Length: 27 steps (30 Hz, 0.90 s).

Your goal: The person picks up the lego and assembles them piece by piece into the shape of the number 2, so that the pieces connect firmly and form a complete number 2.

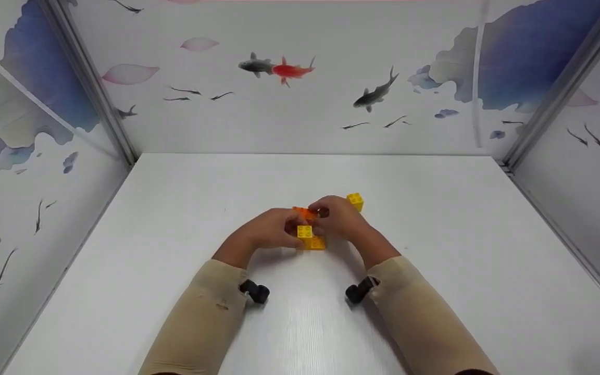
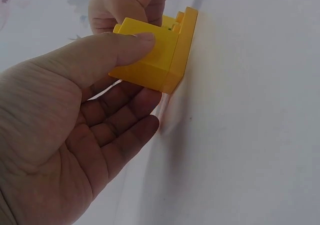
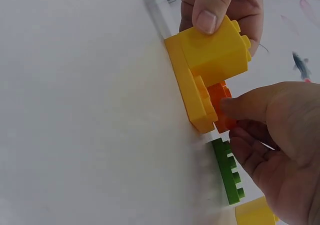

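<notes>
At the table's middle my left hand [image 1: 274,229] holds a yellow block [image 1: 304,234] set on a flat yellow-orange brick [image 1: 318,243]. In the left wrist view the thumb presses the side of that yellow block [image 2: 145,47]; the fingertips are partly hidden behind it. My right hand [image 1: 340,216] is close on the right. In the right wrist view its thumb and a finger pinch an orange brick [image 3: 220,105] behind the flat brick [image 3: 187,87]. The orange brick [image 1: 305,212] is partly covered by the hands, so whether it joins the flat brick I cannot tell.
Beyond the right hand stands another yellow block [image 1: 355,201]. A green brick [image 3: 229,172] lies near it, hidden in the head view. The white table [image 1: 175,198] is enclosed by printed panels [image 1: 300,120] at the back and sides.
</notes>
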{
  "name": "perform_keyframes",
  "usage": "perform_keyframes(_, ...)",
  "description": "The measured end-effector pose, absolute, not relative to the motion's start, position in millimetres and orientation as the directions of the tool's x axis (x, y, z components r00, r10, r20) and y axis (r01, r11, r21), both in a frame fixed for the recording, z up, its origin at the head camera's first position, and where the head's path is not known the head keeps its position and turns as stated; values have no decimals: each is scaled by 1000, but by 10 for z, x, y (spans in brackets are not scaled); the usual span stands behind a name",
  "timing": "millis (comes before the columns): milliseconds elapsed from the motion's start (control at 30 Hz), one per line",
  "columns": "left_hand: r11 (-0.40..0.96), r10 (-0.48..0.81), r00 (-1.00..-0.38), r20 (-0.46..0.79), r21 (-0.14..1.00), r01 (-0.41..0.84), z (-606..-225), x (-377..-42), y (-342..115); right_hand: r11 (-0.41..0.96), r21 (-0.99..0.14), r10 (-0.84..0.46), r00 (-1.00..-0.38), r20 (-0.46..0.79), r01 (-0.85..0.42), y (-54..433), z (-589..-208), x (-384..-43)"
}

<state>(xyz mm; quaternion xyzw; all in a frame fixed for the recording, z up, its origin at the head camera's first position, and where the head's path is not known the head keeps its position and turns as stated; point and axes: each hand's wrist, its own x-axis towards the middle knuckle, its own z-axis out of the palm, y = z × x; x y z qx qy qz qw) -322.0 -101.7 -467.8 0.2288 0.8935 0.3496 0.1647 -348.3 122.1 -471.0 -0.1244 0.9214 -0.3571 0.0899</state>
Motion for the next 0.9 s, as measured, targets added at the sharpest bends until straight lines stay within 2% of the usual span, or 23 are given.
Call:
perform_keyframes(167,653,513,-843,-160,711,262,-4684,-3215,-1004,681,-704,-296,-955,-15,-201,1373,-4638,-3438)
perform_keyframes(600,662,510,-846,-154,698,272,-4695,-3254,-1027,694,-701,-253,-967,-27,-162,1720,-4490,-3302)
perform_keyframes(900,670,497,-854,-156,694,263,-4668,-3251,-1018,708,-674,-279,-960,8,-212,1784,-4435,-3193)
